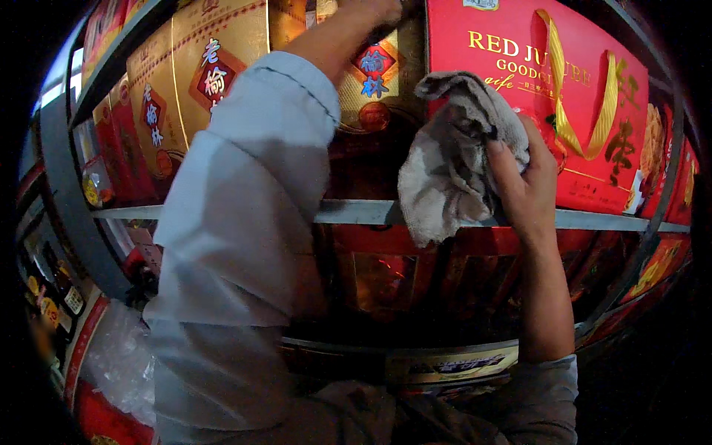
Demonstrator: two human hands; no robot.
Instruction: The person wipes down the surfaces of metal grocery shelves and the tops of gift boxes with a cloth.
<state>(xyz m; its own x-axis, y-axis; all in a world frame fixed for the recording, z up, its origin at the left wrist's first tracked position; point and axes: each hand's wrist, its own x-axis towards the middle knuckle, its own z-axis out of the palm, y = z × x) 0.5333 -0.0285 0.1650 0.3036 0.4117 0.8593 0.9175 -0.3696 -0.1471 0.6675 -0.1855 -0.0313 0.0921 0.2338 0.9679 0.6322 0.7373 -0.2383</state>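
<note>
A person's right hand (523, 174) grips a bunched grey cloth (452, 159) before a red gift box (512, 89) on the shelf (356, 212), apparently mid-dusting, while the left hand (371, 9) reaches a far gold box (374, 81), its grip unclear.

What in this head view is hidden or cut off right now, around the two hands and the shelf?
- Left hand: cut off by the top edge; its grip on the gold box cannot be seen.
- Right hand: its fingers are partly buried in the grey cloth.
- Shelf middle: hidden behind the left sleeve.
- Lower shelf goods: too dark to identify.
</note>
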